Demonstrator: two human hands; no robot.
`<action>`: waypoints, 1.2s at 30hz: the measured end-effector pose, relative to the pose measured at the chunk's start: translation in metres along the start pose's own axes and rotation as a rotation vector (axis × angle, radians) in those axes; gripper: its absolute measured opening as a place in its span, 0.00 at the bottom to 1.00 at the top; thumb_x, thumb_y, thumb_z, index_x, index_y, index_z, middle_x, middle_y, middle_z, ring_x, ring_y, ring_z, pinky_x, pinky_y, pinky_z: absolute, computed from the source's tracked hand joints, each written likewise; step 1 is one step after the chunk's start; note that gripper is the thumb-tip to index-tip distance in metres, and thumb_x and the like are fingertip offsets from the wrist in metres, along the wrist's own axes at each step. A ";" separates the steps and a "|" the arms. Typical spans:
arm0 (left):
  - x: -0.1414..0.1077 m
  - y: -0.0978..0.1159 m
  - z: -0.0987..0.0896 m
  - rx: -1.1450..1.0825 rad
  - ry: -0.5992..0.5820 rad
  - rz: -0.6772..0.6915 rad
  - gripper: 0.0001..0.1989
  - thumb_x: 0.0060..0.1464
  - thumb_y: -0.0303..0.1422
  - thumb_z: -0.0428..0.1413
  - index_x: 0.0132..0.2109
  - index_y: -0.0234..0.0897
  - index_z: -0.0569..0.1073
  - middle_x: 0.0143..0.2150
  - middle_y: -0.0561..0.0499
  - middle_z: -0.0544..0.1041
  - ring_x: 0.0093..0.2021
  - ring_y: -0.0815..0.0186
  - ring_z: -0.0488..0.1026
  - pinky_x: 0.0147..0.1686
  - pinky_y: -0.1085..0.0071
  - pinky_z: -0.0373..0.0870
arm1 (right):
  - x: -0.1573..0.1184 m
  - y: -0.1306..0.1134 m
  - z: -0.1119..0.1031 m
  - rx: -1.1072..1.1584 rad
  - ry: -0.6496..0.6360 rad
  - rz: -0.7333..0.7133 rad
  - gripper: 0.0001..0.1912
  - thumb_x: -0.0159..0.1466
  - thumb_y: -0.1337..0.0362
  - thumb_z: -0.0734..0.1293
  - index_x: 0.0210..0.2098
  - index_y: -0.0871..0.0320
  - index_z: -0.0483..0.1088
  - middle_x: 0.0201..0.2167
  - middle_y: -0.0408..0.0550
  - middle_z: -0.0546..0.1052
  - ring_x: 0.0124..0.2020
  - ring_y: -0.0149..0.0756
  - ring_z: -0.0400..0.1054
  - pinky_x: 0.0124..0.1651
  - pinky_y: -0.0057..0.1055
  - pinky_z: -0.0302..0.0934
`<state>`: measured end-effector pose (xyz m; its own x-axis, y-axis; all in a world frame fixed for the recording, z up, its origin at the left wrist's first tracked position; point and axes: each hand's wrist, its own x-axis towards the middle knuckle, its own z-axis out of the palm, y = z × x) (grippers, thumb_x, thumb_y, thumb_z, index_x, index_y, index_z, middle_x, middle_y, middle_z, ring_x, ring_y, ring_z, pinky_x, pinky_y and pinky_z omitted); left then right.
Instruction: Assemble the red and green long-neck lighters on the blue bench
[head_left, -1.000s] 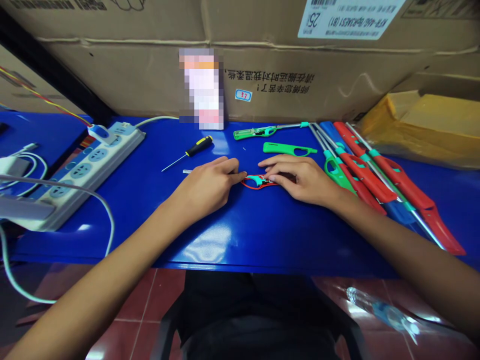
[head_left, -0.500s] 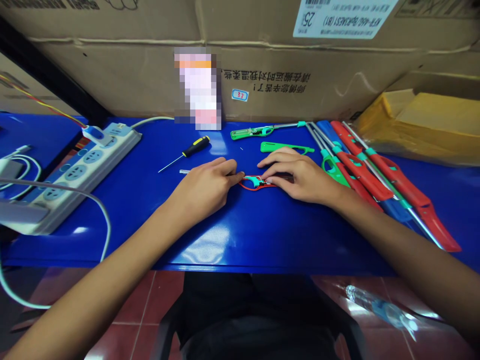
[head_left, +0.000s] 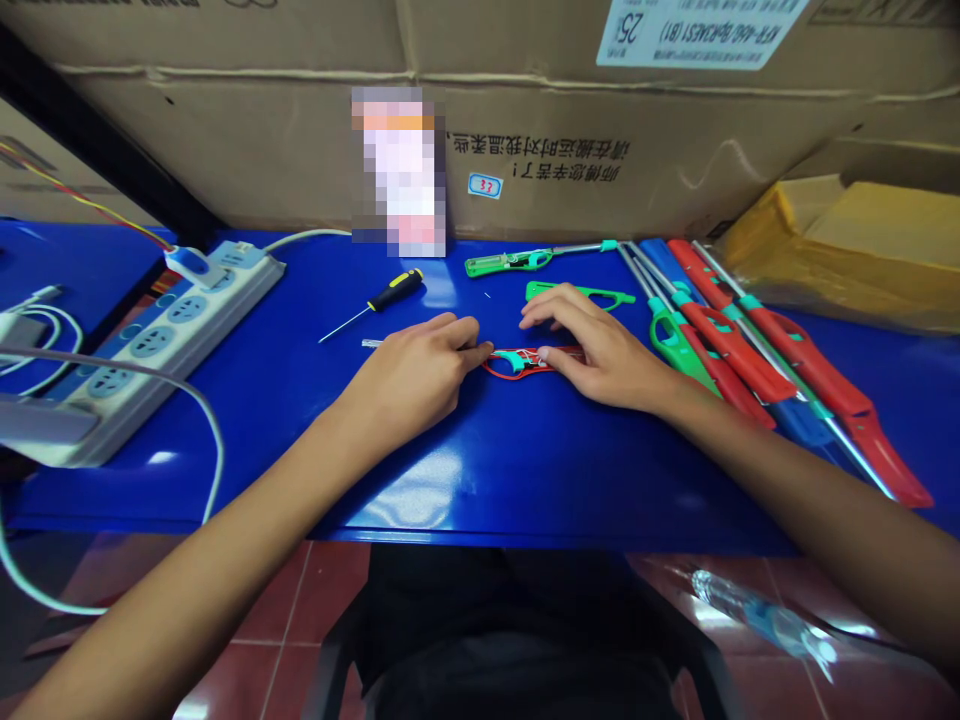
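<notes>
Laterally, the open-cased red lighter lies on the tabletop between the two hands, long axis running left to right; each hand is at one end, neither clearly nearer. The left hand has its fingers curled narrowly on the front end; the grip beneath is hidden. The right hand rests its thumb at the handle, other fingers parted from it and arched above.
</notes>
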<state>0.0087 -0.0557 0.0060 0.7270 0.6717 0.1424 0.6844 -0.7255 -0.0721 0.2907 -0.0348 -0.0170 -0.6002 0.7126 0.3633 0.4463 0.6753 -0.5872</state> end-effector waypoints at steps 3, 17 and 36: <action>0.000 -0.001 0.000 0.004 -0.001 0.005 0.21 0.76 0.24 0.51 0.65 0.37 0.83 0.46 0.43 0.80 0.44 0.59 0.76 0.33 0.67 0.69 | 0.002 0.000 0.000 -0.029 0.008 -0.032 0.13 0.72 0.73 0.66 0.51 0.48 0.72 0.56 0.52 0.77 0.61 0.51 0.74 0.68 0.55 0.69; 0.002 0.000 -0.001 0.000 -0.034 -0.015 0.22 0.75 0.23 0.52 0.66 0.38 0.83 0.47 0.43 0.81 0.43 0.59 0.76 0.33 0.66 0.69 | 0.005 -0.002 0.000 -0.104 -0.025 -0.021 0.13 0.68 0.73 0.67 0.47 0.49 0.74 0.55 0.53 0.78 0.60 0.52 0.75 0.65 0.53 0.71; 0.000 0.000 0.002 0.000 0.004 -0.007 0.21 0.76 0.24 0.52 0.65 0.38 0.84 0.47 0.43 0.81 0.44 0.58 0.77 0.34 0.66 0.71 | 0.002 0.001 -0.015 -0.043 -0.056 -0.053 0.16 0.76 0.67 0.65 0.52 0.47 0.84 0.55 0.49 0.85 0.59 0.51 0.80 0.67 0.53 0.71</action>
<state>0.0090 -0.0552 0.0045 0.7220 0.6761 0.1472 0.6895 -0.7209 -0.0706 0.3002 -0.0293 -0.0059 -0.6593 0.6647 0.3513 0.4405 0.7202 -0.5360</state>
